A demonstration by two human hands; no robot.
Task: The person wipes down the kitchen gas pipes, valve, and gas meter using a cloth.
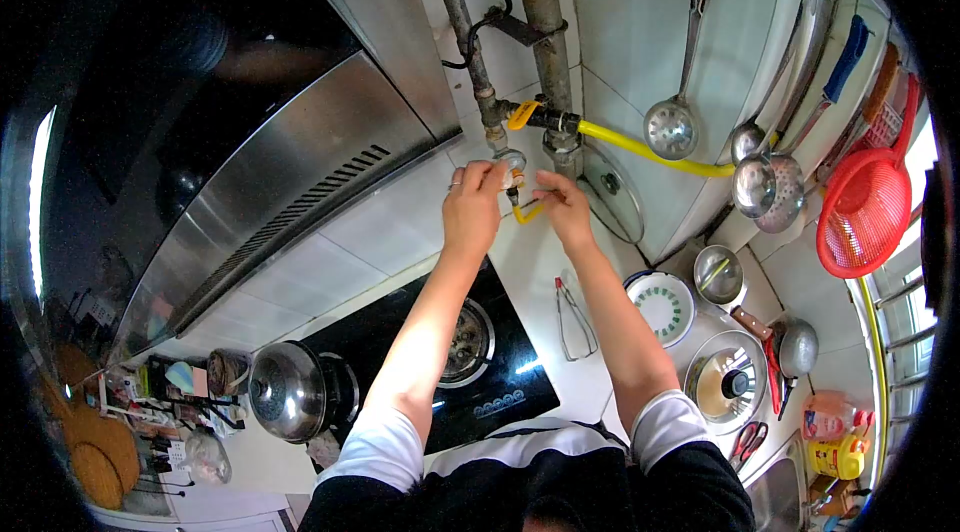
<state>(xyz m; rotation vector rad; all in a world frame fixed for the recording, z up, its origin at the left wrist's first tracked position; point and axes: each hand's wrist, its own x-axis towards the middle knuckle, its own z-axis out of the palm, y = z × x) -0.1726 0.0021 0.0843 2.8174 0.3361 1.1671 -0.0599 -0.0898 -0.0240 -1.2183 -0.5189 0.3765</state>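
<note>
Both hands are raised at a gas pipe fitting in the corner above the counter. My left hand (473,202) has its fingers bent against the left side of the metal and brass fitting (513,172); what its fingertips grip is partly hidden. On the right, my right hand (563,204) is beside the thin yellow hose (527,216) below the fitting, its fingers bent close together; whether they hold anything is too small to tell. Just above the hands, a valve with a yellow handle (522,114) joins a thicker yellow hose (650,149).
A range hood (290,182) juts out at the upper left. Below stand a black gas stove (510,357) and a steel pot (287,390). Ladles (671,127) and a red strainer (865,207) hang at the right, above a plate (660,307) and a lidded pan (712,384).
</note>
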